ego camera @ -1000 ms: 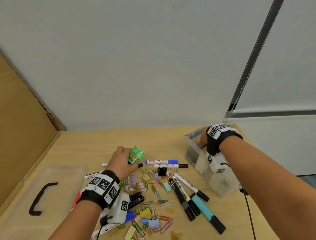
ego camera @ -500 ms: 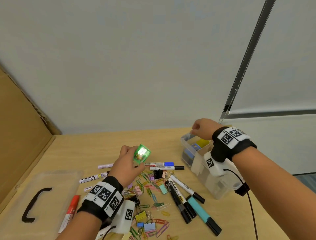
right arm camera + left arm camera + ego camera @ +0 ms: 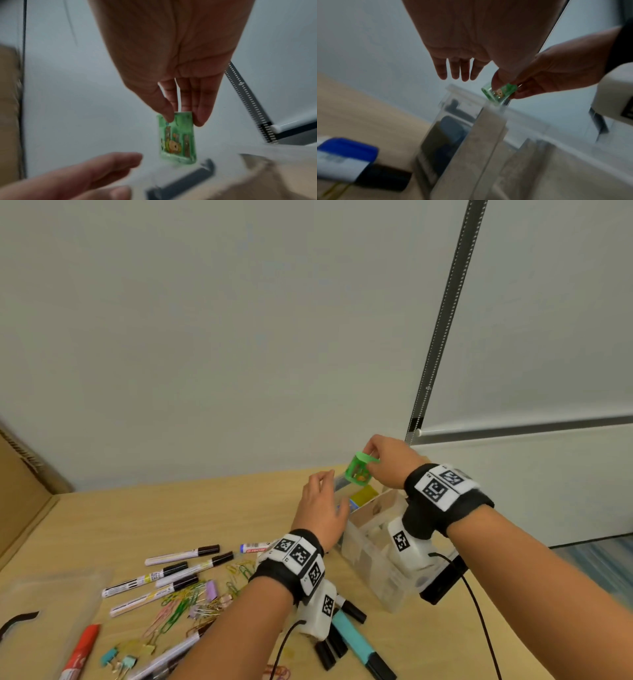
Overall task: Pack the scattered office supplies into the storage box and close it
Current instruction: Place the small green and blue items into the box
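Note:
A small green translucent case [image 3: 358, 471] [image 3: 499, 93] [image 3: 177, 138] hangs above the far end of the clear storage box [image 3: 373, 563] [image 3: 462, 135]. My right hand [image 3: 387, 462] [image 3: 181, 119] pinches the case by its top edge between thumb and fingers. My left hand [image 3: 322, 501] [image 3: 457, 70] hovers just left of the case with straight fingers and holds nothing. Inside the box I see yellow and blue items [image 3: 363, 496]. Markers [image 3: 181, 556], paper clips [image 3: 181, 607] and binder clips [image 3: 118, 659] lie scattered on the wooden table [image 3: 171, 518].
The clear lid with a black handle [image 3: 20, 619] lies at the table's left, beside a cardboard wall [image 3: 20, 494]. A red marker [image 3: 80, 652] and a teal marker [image 3: 356, 642] lie near the front edge. A black cable [image 3: 479, 618] trails from my right wrist.
The green case went from my left hand to my right hand, now above the box. My left hand let go and stays beside it. The view shifted right.

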`<state>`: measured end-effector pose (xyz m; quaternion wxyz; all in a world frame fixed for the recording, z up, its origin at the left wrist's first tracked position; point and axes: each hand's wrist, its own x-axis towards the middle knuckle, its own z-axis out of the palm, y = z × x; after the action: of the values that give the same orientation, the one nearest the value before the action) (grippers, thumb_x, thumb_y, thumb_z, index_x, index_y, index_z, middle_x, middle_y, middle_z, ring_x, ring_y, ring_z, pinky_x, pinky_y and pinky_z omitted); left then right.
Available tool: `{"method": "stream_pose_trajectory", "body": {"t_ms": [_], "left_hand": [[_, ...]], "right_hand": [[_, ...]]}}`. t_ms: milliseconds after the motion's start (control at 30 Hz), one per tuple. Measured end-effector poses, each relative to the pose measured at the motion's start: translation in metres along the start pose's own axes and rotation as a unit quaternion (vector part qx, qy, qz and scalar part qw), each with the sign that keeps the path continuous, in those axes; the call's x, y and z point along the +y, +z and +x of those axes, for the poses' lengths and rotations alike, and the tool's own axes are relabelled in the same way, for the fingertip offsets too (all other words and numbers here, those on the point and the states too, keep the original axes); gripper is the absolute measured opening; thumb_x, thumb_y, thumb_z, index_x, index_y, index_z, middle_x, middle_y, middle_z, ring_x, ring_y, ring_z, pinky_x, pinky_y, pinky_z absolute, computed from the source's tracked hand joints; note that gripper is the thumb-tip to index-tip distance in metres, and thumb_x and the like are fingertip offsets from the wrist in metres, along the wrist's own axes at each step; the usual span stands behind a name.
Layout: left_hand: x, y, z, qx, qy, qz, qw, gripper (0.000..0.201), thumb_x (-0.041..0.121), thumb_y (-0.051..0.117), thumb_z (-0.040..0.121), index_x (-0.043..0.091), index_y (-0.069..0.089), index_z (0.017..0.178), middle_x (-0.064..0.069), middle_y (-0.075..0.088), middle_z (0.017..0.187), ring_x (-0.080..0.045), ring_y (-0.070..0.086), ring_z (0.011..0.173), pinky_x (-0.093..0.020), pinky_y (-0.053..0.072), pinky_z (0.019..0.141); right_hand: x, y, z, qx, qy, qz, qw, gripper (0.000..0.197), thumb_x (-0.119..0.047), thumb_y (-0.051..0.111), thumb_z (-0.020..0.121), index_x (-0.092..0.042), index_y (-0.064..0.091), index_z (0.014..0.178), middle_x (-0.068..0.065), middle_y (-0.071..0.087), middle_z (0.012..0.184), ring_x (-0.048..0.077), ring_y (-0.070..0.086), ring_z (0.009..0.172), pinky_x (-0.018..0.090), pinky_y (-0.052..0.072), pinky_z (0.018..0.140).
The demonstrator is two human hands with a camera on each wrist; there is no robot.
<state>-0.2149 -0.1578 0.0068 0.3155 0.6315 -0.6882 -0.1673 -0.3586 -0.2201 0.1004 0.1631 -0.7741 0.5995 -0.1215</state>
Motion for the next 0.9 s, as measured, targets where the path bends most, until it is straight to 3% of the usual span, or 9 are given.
{"method": "stream_pose_trajectory", "body": {"t_ms": [167, 433, 500, 600, 700, 767, 800, 833, 900], "left_hand": [[-0.011, 0.028, -0.002, -0.064, -0.039, 0.083, 0.994, 0.061, 0.039, 0.023, 0.101, 0.013, 0.002, 0.152, -0.001, -0.007, 0.161, -0.018, -0.012, 0.147, -0.033, 0.000, 0.121], [-0.015, 0.032, -0.003, -0.059, -0.036, 0.087, 0.994, 0.060, 0.039, 0.021, 0.101, 0.017, -0.002, 0.152, 0.004, -0.011, 0.160, -0.015, -0.016, 0.146, -0.031, -0.002, 0.120], [-0.016, 0.033, -0.004, -0.054, -0.036, 0.080, 0.995, 0.059, 0.038, 0.021, 0.101, 0.018, -0.001, 0.152, 0.004, -0.011, 0.160, -0.015, -0.015, 0.146, -0.031, -0.002, 0.120], [-0.018, 0.035, -0.003, -0.048, -0.034, 0.072, 0.996, 0.059, 0.038, 0.022, 0.101, 0.018, 0.002, 0.152, 0.005, -0.008, 0.160, -0.015, -0.014, 0.146, -0.032, -0.001, 0.121], [-0.019, 0.036, -0.002, -0.050, -0.036, 0.068, 0.996, 0.059, 0.038, 0.021, 0.101, 0.017, 0.002, 0.152, 0.005, -0.008, 0.160, -0.015, -0.014, 0.146, -0.032, 0.000, 0.121], [-0.019, 0.036, -0.003, -0.051, -0.037, 0.065, 0.996, 0.059, 0.038, 0.021, 0.101, 0.018, 0.001, 0.152, 0.005, -0.008, 0.160, -0.015, -0.014, 0.146, -0.032, -0.001, 0.121], [-0.018, 0.035, -0.003, -0.051, -0.038, 0.063, 0.996, 0.059, 0.038, 0.021, 0.101, 0.018, 0.001, 0.152, 0.005, -0.008, 0.160, -0.015, -0.014, 0.146, -0.031, -0.001, 0.120], [-0.018, 0.035, -0.004, -0.052, -0.037, 0.063, 0.996, 0.059, 0.038, 0.022, 0.101, 0.018, 0.001, 0.152, 0.005, -0.008, 0.160, -0.016, -0.014, 0.146, -0.031, -0.001, 0.120], [-0.018, 0.035, -0.004, -0.051, -0.037, 0.065, 0.996, 0.059, 0.038, 0.022, 0.101, 0.018, 0.001, 0.152, 0.004, -0.008, 0.160, -0.016, -0.014, 0.146, -0.031, -0.001, 0.120]], "right_hand": [[0.015, 0.021, 0.021, -0.057, 0.055, -0.123, 0.989, 0.033, -0.014, 0.055, 0.089, -0.006, 0.050, 0.120, 0.016, 0.058, 0.121, 0.032, 0.058, 0.110, 0.035, 0.047, 0.083], [0.027, 0.046, 0.052, -0.156, 0.098, -0.174, 0.967, 0.026, -0.018, 0.057, 0.092, 0.000, 0.062, 0.110, 0.015, 0.065, 0.115, 0.030, 0.063, 0.108, 0.031, 0.049, 0.084], [0.029, 0.050, 0.058, -0.159, 0.098, -0.182, 0.965, 0.014, -0.018, 0.059, 0.090, -0.005, 0.062, 0.092, 0.015, 0.064, 0.102, 0.031, 0.064, 0.101, 0.033, 0.050, 0.081], [0.036, 0.058, 0.078, -0.176, 0.099, -0.190, 0.961, 0.021, -0.019, 0.066, 0.082, -0.010, 0.052, 0.069, 0.008, 0.058, 0.071, 0.030, 0.062, 0.080, 0.034, 0.053, 0.078], [0.046, 0.072, 0.099, -0.220, 0.097, -0.228, 0.944, 0.023, -0.026, 0.075, 0.066, -0.014, 0.055, 0.069, 0.007, 0.060, 0.069, 0.029, 0.066, 0.077, 0.041, 0.057, 0.080], [0.061, 0.093, 0.122, -0.240, 0.087, -0.258, 0.932, 0.030, -0.031, 0.078, 0.062, -0.014, 0.062, 0.082, 0.005, 0.062, 0.076, 0.030, 0.067, 0.083, 0.044, 0.056, 0.082], [0.066, 0.099, 0.127, -0.244, 0.075, -0.276, 0.927, 0.040, -0.033, 0.076, 0.066, -0.014, 0.065, 0.099, 0.005, 0.063, 0.087, 0.031, 0.065, 0.094, 0.046, 0.054, 0.087], [0.066, 0.101, 0.126, -0.244, 0.075, -0.283, 0.925, 0.053, -0.034, 0.072, 0.073, -0.013, 0.059, 0.120, 0.006, 0.062, 0.106, 0.033, 0.060, 0.110, 0.048, 0.049, 0.095], [0.059, 0.089, 0.107, -0.243, 0.082, -0.258, 0.932, 0.069, -0.032, 0.062, 0.087, -0.009, 0.034, 0.145, 0.010, 0.039, 0.145, 0.033, 0.038, 0.136, 0.048, 0.034, 0.110]]}}
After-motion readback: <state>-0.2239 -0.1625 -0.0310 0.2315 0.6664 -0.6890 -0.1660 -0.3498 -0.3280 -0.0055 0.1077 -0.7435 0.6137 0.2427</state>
